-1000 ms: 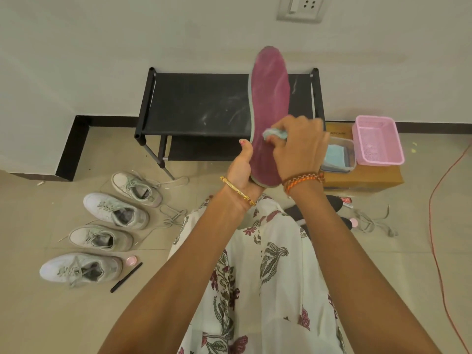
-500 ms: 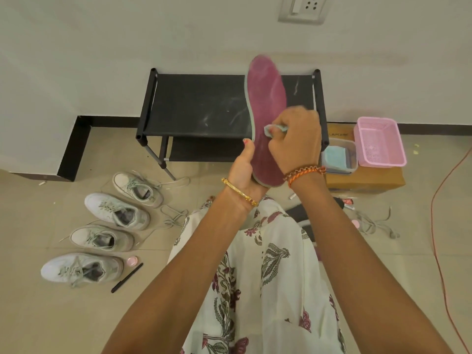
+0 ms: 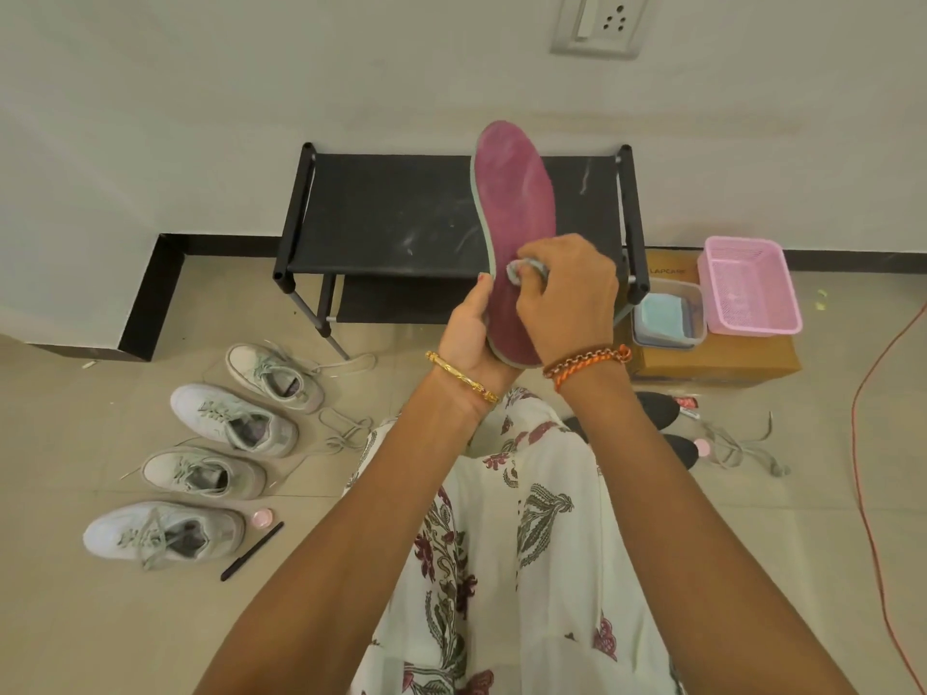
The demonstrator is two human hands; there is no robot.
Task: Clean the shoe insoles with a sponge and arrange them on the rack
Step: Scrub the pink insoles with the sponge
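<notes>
Magenta on its upper face with a grey foam edge, the insole (image 3: 516, 228) stands nearly upright in front of the person, toe end up. The left hand (image 3: 469, 328) grips it at the heel end, thumb curled along the left edge and palm cupped under the heel. The right hand (image 3: 567, 298) has its fingers curled round a small pale sponge (image 3: 524, 269), pinching it and pressing it against the magenta face just above the left hand's grip, at about the middle of the insole. Only a small part of the sponge shows between the fingers.

Beyond the held insole, against the wall, stands the black rack (image 3: 396, 213), its top shelf bare and streaked with pale dust; the toe of the insole overlaps the right half of the shelf in this view. Right of the gripping hands, on a brown cardboard box (image 3: 722, 361), sit a clear container (image 3: 669, 321) with something pale blue inside and a pink mesh basket (image 3: 750, 285), side by side and touching. Left of and below the hands, four pale sneakers (image 3: 236, 418) lie in a row on the tiled floor, laces loose. A black pen (image 3: 252, 550) and a small pink cap (image 3: 262, 518) lie beside the nearest sneaker. A red cable (image 3: 873, 393) trails along the floor at the far right.
</notes>
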